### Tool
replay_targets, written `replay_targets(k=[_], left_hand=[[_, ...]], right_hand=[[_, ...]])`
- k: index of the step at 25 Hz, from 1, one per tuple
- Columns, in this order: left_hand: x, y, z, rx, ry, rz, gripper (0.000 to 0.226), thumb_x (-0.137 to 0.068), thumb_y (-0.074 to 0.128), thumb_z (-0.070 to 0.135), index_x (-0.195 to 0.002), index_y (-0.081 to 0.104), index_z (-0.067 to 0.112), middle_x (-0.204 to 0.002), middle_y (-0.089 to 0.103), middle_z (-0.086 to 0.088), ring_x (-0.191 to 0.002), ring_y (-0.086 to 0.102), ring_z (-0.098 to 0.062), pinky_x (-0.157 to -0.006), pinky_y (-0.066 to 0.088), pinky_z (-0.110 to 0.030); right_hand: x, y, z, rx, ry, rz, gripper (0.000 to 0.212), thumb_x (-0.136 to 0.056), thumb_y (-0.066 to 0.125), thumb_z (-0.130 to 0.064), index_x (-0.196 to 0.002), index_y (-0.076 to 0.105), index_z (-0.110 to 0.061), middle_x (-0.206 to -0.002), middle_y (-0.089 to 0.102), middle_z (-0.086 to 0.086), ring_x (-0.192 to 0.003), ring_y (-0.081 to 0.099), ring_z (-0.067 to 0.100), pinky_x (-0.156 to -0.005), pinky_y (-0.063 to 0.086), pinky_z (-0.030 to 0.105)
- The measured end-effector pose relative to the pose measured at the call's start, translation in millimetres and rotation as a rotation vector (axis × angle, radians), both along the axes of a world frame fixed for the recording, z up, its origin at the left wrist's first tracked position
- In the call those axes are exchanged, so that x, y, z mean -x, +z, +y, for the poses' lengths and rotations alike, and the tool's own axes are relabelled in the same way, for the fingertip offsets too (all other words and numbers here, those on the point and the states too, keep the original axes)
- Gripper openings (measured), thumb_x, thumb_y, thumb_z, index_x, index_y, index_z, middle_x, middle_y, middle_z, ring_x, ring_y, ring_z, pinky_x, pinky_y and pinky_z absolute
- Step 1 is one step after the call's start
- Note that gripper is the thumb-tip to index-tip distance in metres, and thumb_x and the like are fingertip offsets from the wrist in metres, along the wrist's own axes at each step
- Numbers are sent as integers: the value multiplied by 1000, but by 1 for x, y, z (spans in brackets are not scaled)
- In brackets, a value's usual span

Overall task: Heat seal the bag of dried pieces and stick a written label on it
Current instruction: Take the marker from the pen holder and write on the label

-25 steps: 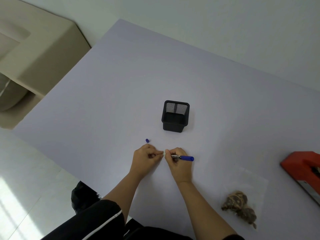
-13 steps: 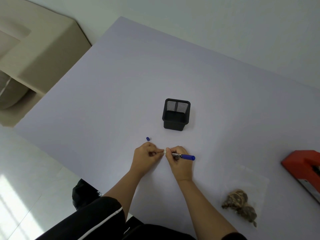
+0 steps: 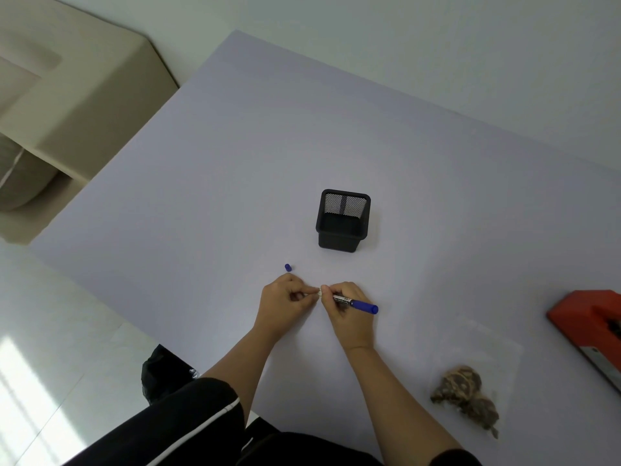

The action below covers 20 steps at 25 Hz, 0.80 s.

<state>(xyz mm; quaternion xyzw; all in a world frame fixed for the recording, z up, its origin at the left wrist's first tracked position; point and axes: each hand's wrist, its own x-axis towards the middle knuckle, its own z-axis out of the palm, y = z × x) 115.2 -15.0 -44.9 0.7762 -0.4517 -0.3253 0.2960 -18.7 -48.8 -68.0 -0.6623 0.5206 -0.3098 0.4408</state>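
My left hand and my right hand meet near the table's front, pinching a small white label between their fingertips. The right hand also holds a blue marker, its blue end pointing right. The marker's blue cap lies on the table just beyond the left hand. A clear plastic bag with brown dried pieces in its lower corner lies flat at the front right. The orange-red heat sealer sits at the right edge, partly cut off.
A black mesh pen holder stands on the pale table beyond my hands. A beige sofa is off the table's left side. My black-clad knee is at the table's front edge.
Both hands stay together on the small label, with only slight finger movement. The view has shifted a little; nothing else on the table moved.
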Motion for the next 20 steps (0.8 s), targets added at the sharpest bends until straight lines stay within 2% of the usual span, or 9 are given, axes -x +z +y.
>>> replay_targets(k=[5,10,14,18,20], left_hand=[[-1,1,0,3,-14,-2,12,-78,73,20,-88,77,16,-75,57,9,-65,52,-5,-61,40,-2],[-1,3,1,1,-16,11,11,-78,73,18,-88,76,16,-74,55,12,-64,53,-5,-62,41,-3],[-1,2,0,-19,0,15,11,-78,73,20,-88,76,19,-74,55,13,-64,52,-4,-62,42,-5],[0,1,0,-12,18,23,9,-77,73,20,-86,73,19,-73,57,12,-63,51,-6,-61,43,-6],[0,1,0,-14,18,22,9,-77,73,20,-86,72,18,-73,57,11,-63,51,-6,-60,43,-7]], right_hand=[[-1,0,0,10,-3,-3,16,-85,63,-10,-70,59,-6,-68,55,-1,-68,50,8,-60,40,5],[-1,-2,0,-9,-9,0,17,-86,62,-13,-71,59,-5,-68,60,8,-64,55,20,-60,48,24],[-1,0,0,-7,-27,-14,16,-85,63,-11,-71,59,-6,-69,57,3,-63,53,15,-60,43,11],[-1,0,1,-19,-33,-24,16,-86,63,-12,-71,59,-7,-68,57,3,-63,54,16,-59,44,16],[-1,0,0,-19,-38,-23,15,-86,63,-12,-71,60,-7,-69,57,1,-63,54,14,-59,44,14]])
